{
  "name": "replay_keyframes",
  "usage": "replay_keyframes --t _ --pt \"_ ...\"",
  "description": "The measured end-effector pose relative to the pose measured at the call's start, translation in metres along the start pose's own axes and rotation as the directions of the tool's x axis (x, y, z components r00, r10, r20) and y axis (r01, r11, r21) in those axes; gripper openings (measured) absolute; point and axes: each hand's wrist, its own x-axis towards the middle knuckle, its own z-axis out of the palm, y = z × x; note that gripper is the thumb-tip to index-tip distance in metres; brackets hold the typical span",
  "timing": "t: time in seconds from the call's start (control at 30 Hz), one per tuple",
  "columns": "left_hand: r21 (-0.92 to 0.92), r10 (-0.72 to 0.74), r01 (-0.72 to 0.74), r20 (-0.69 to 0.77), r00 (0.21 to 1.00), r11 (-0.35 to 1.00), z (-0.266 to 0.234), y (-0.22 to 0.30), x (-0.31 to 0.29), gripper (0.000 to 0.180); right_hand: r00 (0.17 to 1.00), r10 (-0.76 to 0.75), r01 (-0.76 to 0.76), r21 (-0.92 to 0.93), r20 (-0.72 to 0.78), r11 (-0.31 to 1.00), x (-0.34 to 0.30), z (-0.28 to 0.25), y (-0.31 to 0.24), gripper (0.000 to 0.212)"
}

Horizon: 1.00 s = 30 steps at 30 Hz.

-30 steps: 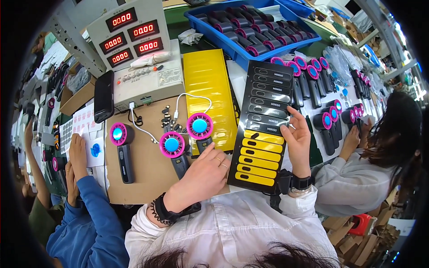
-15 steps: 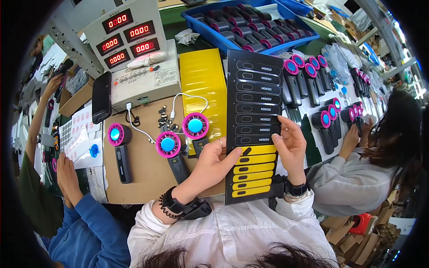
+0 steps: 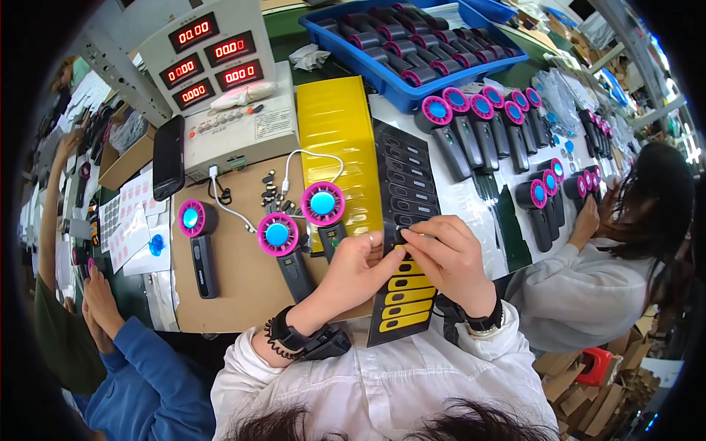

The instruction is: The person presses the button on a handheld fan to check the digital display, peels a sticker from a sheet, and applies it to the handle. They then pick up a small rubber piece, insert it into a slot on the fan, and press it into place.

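Observation:
My left hand [image 3: 362, 266] is closed on the edge of a black sheet of stick-on labels [image 3: 408, 184], which stands tilted in front of me. Black oblong labels fill its upper part; yellow backing shows in the lower rows. My right hand [image 3: 454, 259] pinches at a label at the border between black and yellow, its fingertips close to my left thumb. The label's edge is mostly hidden by the fingers. Beyond my left hand lie two handheld fans [image 3: 278, 235] [image 3: 322, 203] with pink rings and blue centres. A third fan [image 3: 198, 250] lies further left.
A white test box with red displays [image 3: 239, 132] stands behind, a black phone [image 3: 168, 158] against it. Nearby are a yellow sheet [image 3: 331, 110], a white cable [image 3: 235, 213] and a blue tray of fan bodies [image 3: 412, 92]. More fans [image 3: 482, 128] lie right. Co-workers sit on both sides.
My right hand has left the sheet's right edge and moved left and inward to pinch at a label. The sheet has turned to a steeper angle. My left hand keeps its hold.

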Motion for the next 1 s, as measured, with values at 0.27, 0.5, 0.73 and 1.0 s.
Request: replay_keyframes --t 0.27,0.5,0.73,1.0 --pt "0.317 0.134 -0.12 -0.02 0.991 0.941 0.007 -0.019 -0.006 0.013 0.989 0.128 -0.138 0.151 0.074 0.979 -0.013 -0.008 -0.002 0.02" --pt "0.313 0.151 -0.138 -0.019 0.988 0.94 0.005 -0.018 -0.003 0.018 0.988 0.154 -0.155 0.14 0.015 0.978 -0.014 0.001 0.001 0.014" --pt "0.094 0.021 -0.02 -0.018 1.0 0.995 0.0 -0.017 0.0 0.011 0.964 0.266 -0.256 0.211 -0.024 0.944 -0.02 0.015 0.012 0.008" --pt "0.054 -0.049 0.047 0.029 0.998 0.997 -0.001 -0.015 0.004 0.016 0.8 0.6 -0.449 0.633 -0.03 0.631 -0.024 0.026 0.017 0.005"
